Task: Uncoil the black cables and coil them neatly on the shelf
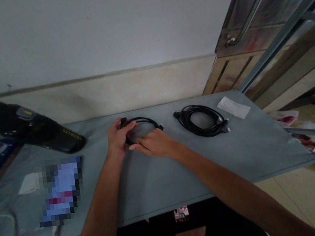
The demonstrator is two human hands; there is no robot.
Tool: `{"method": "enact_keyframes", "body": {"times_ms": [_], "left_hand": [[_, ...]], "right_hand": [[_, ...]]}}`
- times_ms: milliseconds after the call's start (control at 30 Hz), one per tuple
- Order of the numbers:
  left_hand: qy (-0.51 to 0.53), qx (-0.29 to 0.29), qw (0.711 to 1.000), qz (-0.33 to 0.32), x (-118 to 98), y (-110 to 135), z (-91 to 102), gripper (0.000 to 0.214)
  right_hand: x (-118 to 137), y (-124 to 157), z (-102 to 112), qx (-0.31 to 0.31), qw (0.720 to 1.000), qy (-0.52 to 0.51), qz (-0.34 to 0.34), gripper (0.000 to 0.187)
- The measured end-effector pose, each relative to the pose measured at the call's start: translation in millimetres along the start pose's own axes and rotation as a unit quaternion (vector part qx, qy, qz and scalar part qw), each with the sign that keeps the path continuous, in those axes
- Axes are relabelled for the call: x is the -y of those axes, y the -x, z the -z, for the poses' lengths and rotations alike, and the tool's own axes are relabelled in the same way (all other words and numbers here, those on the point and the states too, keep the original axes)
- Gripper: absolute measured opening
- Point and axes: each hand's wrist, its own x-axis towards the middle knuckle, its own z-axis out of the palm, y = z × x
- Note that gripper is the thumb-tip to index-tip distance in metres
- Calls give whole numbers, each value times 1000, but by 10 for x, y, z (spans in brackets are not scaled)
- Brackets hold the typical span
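A coiled black cable [142,120] is held in both hands above the grey table top [159,182]. My left hand [117,137] grips the coil near a black plug at its left end. My right hand [153,143] lies across the coil's lower front, with its fingers closed over the cable and hiding part of the loop. To the right, a second, thicker coil of black cable [200,120] lies flat on the table, and neither hand touches it.
A black handheld device [27,127] lies at the table's left end, near a pixelated flat object [60,191]. A white paper [233,107] lies at the far right. A white wire [8,233] runs along the lower left. A metal-handled door [250,9] stands upper right.
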Motion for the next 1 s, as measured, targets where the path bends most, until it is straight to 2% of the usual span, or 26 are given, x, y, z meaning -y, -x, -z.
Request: {"method": "enact_keyframes", "body": {"times_ms": [100,200,300,367,500,700,867,1000], "left_hand": [[-44,-18,999,-18,43,-45,36,52],[-116,-23,991,-63,52,-80,111,63],[-226,-38,962,-148,49,-126,221,64],[-251,-60,950,-177,54,-168,291,61],[-240,-77,952,-171,104,-260,381,58],[-222,-81,959,-156,228,-341,392,68],[-228,-50,958,-167,195,-306,346,53],[-233,-20,960,-151,117,-229,283,38]], "right_hand": [[-16,-3,-9,-1,1000,9,-12,70],[-50,-13,-51,-11,1000,12,-13,68],[-99,-28,-81,-32,999,5,16,61],[-131,-35,-89,-49,998,-7,45,55],[-161,-29,-107,-62,995,-22,71,50],[-160,-23,-131,-73,994,-38,69,52],[-188,-26,-104,-80,993,-41,73,62],[-160,-5,-99,-82,993,-47,72,60]]}}
